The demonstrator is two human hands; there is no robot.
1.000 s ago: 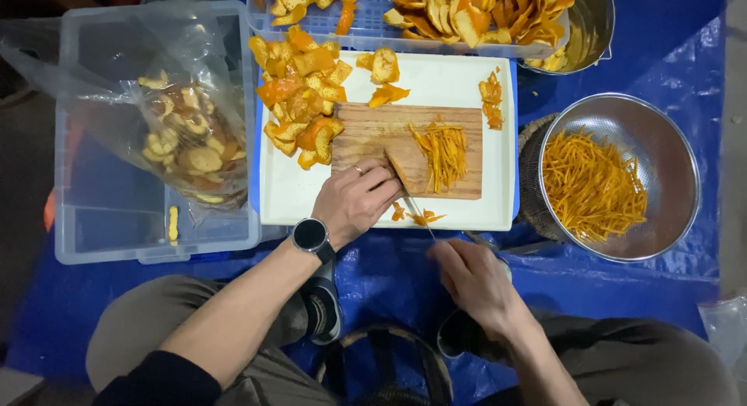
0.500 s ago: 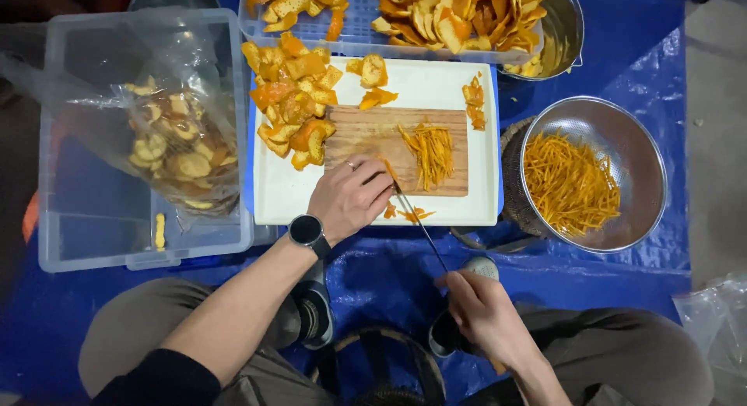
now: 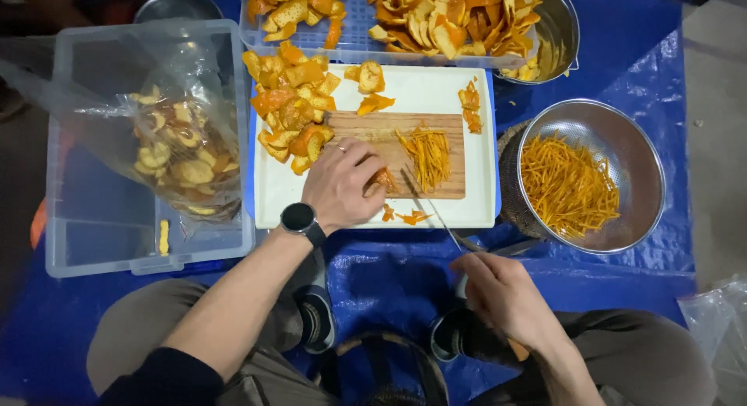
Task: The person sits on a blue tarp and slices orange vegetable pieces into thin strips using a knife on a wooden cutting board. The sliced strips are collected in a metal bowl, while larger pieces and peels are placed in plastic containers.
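Observation:
My left hand [image 3: 342, 184], with a black watch on the wrist, presses a piece of orange peel [image 3: 383, 179] flat on the wooden cutting board [image 3: 366, 127]. My right hand [image 3: 502, 293] is shut on a long knife [image 3: 432, 211] whose blade reaches up onto the board beside the held peel. A small heap of cut peel strips [image 3: 426, 153] lies on the board to the right of the blade. The board rests on a white tray [image 3: 424, 83] with a pile of peel pieces [image 3: 289, 102] at its left.
A metal strainer bowl [image 3: 642, 153] with peel strips sits right. A clear bin [image 3: 101, 235] with a plastic bag of pale slices [image 3: 183, 153] stands left. At the back are a tray of peels [image 3: 389, 13] and a metal pail [image 3: 556, 36]. Blue tarp [image 3: 389, 270] underneath.
My right hand has drawn back toward me and lower, pulling the knife along the board. My left hand has stayed on the peel.

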